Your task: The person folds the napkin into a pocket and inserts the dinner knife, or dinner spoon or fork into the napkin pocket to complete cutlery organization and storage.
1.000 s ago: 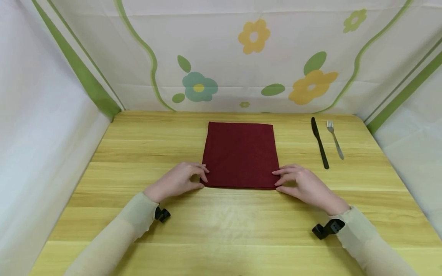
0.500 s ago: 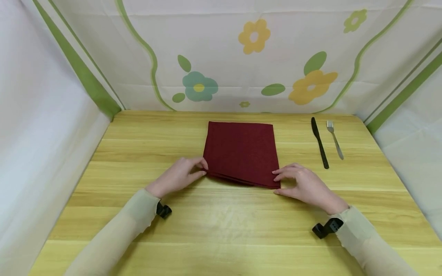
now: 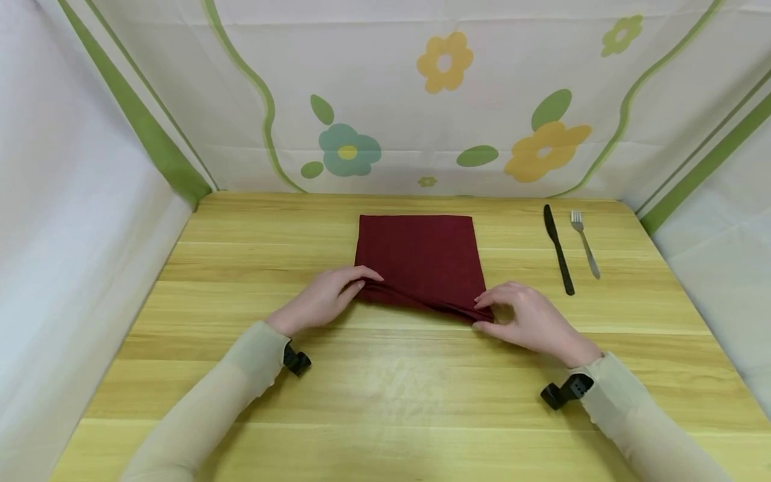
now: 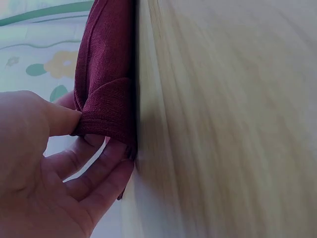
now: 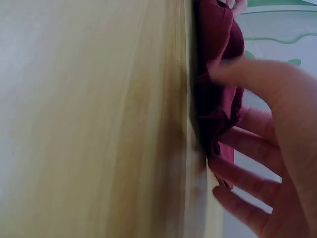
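A dark red cloth napkin (image 3: 418,251), folded into a square, lies on the wooden table. My left hand (image 3: 316,302) pinches its near left corner, thumb in front and fingers behind. In the left wrist view the napkin (image 4: 111,54) curls up in a rounded fold held by my left thumb (image 4: 62,118). At the near right corner my right hand (image 3: 530,320) holds the edge between thumb and fingers. The right wrist view has the napkin's edge (image 5: 214,37) bunched in wavy folds, with the right thumb in front and the fingers (image 5: 247,144) behind it.
To the right of the napkin lie a black knife (image 3: 559,251) and a silver fork (image 3: 584,244), side by side. A white curtain (image 3: 391,60) with printed flowers rises behind the wooden table (image 3: 385,395), and white fabric hangs at both sides.
My left hand has moved away from me and slightly right, rolling the napkin's near left edge over. The right hand has shifted slightly up; the near edge is now slanted and creased.
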The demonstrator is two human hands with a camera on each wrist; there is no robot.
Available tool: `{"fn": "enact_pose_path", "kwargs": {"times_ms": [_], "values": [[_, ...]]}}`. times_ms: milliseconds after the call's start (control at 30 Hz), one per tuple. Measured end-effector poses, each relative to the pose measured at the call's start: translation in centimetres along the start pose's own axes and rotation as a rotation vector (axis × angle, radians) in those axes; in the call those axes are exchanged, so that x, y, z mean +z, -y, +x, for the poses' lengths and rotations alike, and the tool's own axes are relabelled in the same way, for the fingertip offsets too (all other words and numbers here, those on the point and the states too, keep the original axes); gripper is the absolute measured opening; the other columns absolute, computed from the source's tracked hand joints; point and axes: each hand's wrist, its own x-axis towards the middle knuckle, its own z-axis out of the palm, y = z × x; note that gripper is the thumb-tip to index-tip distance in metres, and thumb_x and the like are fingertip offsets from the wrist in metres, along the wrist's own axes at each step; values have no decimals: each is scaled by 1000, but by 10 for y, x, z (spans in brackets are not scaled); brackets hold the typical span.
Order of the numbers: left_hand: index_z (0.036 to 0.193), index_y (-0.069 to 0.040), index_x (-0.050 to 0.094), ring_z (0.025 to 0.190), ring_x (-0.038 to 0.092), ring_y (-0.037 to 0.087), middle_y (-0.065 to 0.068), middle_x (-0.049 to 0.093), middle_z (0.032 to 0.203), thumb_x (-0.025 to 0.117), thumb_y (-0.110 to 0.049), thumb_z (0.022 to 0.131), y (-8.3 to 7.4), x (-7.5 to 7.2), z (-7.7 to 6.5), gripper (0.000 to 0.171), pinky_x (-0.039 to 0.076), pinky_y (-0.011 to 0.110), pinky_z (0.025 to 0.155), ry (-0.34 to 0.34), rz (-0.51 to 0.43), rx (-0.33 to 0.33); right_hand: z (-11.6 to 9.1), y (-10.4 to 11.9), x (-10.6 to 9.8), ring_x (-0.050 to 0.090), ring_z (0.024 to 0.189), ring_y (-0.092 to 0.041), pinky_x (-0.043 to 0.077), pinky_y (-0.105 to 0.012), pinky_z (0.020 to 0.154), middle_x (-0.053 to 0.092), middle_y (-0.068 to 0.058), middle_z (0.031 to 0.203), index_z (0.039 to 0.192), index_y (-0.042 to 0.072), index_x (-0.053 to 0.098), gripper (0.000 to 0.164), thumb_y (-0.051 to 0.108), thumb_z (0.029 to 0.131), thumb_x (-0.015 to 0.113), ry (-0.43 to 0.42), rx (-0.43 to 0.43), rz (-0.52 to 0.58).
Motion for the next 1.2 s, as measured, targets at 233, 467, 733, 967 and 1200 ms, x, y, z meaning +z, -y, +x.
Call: {"fn": "enact_pose_path", "kwargs": {"times_ms": [233, 467, 733, 967, 1200], "values": [[141, -16, 61, 60, 41, 15, 4, 68, 105, 49, -20, 110, 0, -2, 1, 33, 45, 38, 74, -1, -75, -116, 8, 8, 1, 67, 96, -20, 56, -45, 81, 71, 3, 103, 103, 17, 77, 36, 46, 83, 84, -5, 13, -68], [133, -16, 67, 102, 60, 12, -5, 67, 123, 68, -37, 100, 2, -5, -8, 39, 49, 39, 90, 97, -99, -115, 9, 5, -3, 59, 69, -10, 52, -36, 67, 74, -1, 103, 107, 14, 79, 16, 17, 92, 74, 27, 99, 35], [122, -19, 73, 109, 62, 13, -9, 69, 117, 79, -13, 92, 1, -8, -14, 31, 51, 38, 91, 138, -69, -61, 14, 9, -3, 45, 52, -4, 44, -30, 56, 72, 2, 87, 102, 13, 78, 17, 18, 87, 72, 2, 150, -10], [115, -18, 77, 102, 65, 9, -8, 73, 111, 68, -15, 100, 4, -9, -12, 17, 54, 35, 87, 77, -112, -86, 19, 16, 1, 56, 68, -9, 48, -33, 58, 69, 5, 88, 91, 18, 74, 18, 26, 80, 86, 10, 135, -90], [100, -17, 76, 88, 63, 10, -9, 73, 98, 71, -21, 99, 4, -11, -10, 7, 51, 35, 77, 41, -123, -112, 17, 14, -14, 67, 93, -24, 56, -47, 78, 73, -5, 106, 104, 11, 77, 21, 12, 83, 82, 103, 133, -49]]}}
